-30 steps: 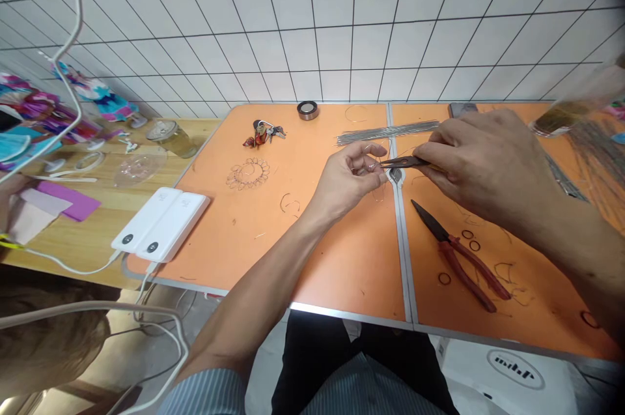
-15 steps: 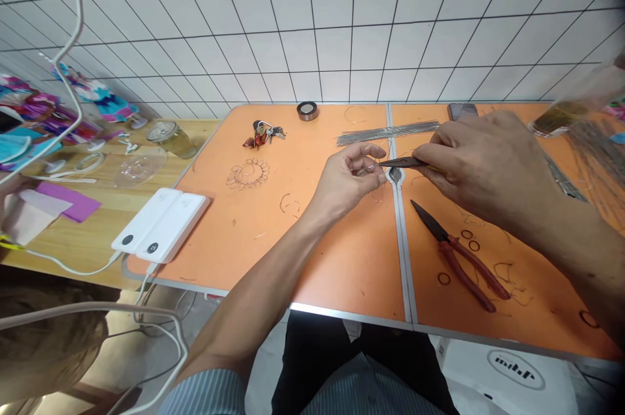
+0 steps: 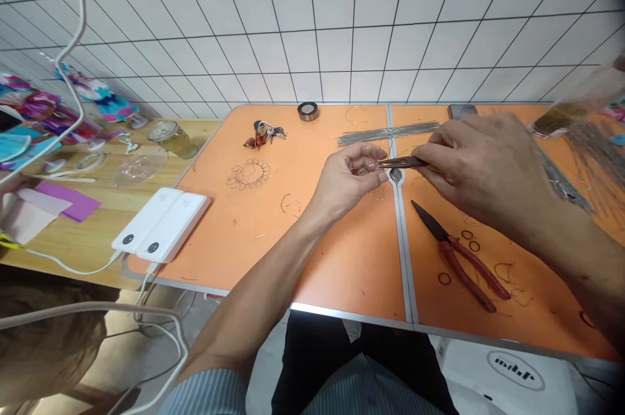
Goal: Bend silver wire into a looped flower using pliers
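Observation:
My left hand (image 3: 349, 177) is closed, its fingers pinching a thin wire piece (image 3: 372, 164) with small loops. My right hand (image 3: 481, 164) is wrapped round dark-jawed pliers (image 3: 403, 162), whose tips touch the wire at my left fingertips. Below my right hand, red-handled pliers (image 3: 459, 252) lie on the orange table (image 3: 342, 271). Behind the hands is a bundle of straight wires (image 3: 385, 133). A looped wire ring (image 3: 249, 174) lies flat to the left of my left hand.
Keys (image 3: 266, 133) and a roll of tape (image 3: 307, 111) lie at the back. White power banks (image 3: 161, 225) sit at the left edge. More wires (image 3: 564, 184) and a cup (image 3: 556, 118) are at the right. Another person's head (image 3: 49, 337) shows at lower left.
The pliers in my right hand have turned slightly, and their jaws look a little wider apart. My right wrist has shifted slightly downward. My left hand has hardly moved.

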The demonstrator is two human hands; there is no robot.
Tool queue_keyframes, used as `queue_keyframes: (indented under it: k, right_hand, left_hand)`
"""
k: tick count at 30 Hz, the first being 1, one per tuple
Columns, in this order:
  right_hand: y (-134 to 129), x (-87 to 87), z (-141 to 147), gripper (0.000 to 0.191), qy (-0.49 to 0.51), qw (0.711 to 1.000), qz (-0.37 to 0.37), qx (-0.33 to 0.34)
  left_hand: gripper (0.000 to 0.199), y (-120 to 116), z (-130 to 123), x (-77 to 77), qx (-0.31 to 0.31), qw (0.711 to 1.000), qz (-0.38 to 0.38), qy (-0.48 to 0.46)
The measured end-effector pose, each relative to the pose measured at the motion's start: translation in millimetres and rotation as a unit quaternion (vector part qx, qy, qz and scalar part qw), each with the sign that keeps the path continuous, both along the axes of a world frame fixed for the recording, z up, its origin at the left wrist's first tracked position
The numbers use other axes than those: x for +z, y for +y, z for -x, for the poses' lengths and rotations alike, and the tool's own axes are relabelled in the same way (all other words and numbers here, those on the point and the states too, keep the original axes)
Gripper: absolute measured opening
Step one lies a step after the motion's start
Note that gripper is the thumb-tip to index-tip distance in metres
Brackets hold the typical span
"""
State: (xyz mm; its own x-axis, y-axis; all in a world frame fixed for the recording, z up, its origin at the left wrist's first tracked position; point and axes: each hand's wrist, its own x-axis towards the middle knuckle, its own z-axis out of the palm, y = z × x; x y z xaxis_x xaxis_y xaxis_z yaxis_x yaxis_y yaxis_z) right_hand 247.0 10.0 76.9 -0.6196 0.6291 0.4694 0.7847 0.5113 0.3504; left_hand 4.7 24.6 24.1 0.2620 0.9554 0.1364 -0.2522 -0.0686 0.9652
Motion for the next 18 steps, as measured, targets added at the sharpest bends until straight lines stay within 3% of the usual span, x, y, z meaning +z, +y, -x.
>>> queue_keyframes:
  k: [11, 18]
  right_hand:
    - [-5.6, 7.2, 3.8, 0.038, -0.045, 0.998, 0.026, -0.038]
    - [-3.9, 2.2, 1.6, 0.032, -0.026, 0.999, 0.019, -0.021]
  left_hand:
    - [0.04, 0.4, -0.3, -0.1, -0.002, 1.0, 0.003, 0.015]
    - [0.036, -1.1, -0.4, 0.5, 0.005, 1.0, -0.003, 0.015]
